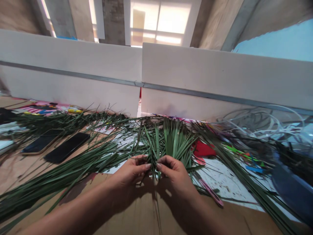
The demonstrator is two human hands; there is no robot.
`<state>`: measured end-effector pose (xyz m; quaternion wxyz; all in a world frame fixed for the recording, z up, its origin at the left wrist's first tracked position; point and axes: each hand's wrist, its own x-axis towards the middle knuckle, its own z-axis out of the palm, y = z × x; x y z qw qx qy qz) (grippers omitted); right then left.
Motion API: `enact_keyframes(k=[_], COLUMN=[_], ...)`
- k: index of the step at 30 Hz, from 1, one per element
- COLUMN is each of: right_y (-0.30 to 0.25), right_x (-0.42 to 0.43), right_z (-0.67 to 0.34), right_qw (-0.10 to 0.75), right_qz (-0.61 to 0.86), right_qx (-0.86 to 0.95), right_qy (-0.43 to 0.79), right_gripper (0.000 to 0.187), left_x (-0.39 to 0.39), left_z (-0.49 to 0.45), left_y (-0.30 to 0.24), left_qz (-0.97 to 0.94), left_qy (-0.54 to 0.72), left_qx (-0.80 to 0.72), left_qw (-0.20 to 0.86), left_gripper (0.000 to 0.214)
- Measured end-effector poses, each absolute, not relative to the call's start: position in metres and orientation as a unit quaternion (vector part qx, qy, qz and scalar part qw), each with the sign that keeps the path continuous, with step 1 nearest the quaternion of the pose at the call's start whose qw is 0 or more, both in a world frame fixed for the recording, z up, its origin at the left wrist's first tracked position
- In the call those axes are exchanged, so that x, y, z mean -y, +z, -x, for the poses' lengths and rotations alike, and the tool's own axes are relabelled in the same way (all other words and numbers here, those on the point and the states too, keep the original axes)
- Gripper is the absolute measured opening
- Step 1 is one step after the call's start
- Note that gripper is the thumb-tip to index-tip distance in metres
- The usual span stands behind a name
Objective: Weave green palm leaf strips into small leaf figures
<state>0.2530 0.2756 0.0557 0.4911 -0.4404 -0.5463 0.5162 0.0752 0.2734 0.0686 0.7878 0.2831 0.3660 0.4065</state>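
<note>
Green leaf strips lie in a long bundle from the near left corner of the worktop toward its middle, apparently laid lengthwise so they stay aligned. Farther in from that corner, two dark phones rest flat beyond the bundle, perhaps to keep them out from under the leaves. At the middle, toward the near edge, the left hand has its thumb and fingers pinched on a gathered cluster of strips; the right hand grips the same cluster opposite, fingertips just beside the left's, likely so neither side loosens. The strips spread away toward the far edge, and a leaf fan lies beyond the right hand. Cardboard beneath the forearms probably shields the surface. Right of the hands lies a pink-handled tool, seemingly within easy reach; then another long bundle slants to the near right corner, beside a blue basin.
</note>
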Motion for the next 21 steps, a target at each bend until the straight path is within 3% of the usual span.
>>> enact_keyframes(k=[6, 14, 21], right_y=[0.053, 0.041, 0.029], right_x=[-0.278, -0.278, -0.282], right_z=[-0.254, -0.25, -0.247], right_qw=[0.496, 0.503, 0.499], right_qz=[0.434, 0.354, 0.35], right_qx=[0.532, 0.361, 0.336], right_qy=[0.531, 0.701, 0.718], right_gripper=[0.026, 0.029, 0.04], left_x=[-0.272, -0.288, -0.285], left_z=[-0.072, -0.067, -0.065], left_y=[0.071, 0.05, 0.052], left_qz=[-0.301, -0.332, -0.331], left_qy=[0.398, 0.381, 0.41], left_qx=[-0.349, -0.263, -0.256], left_qw=[0.793, 0.822, 0.81], left_gripper=[0.031, 0.033, 0.035])
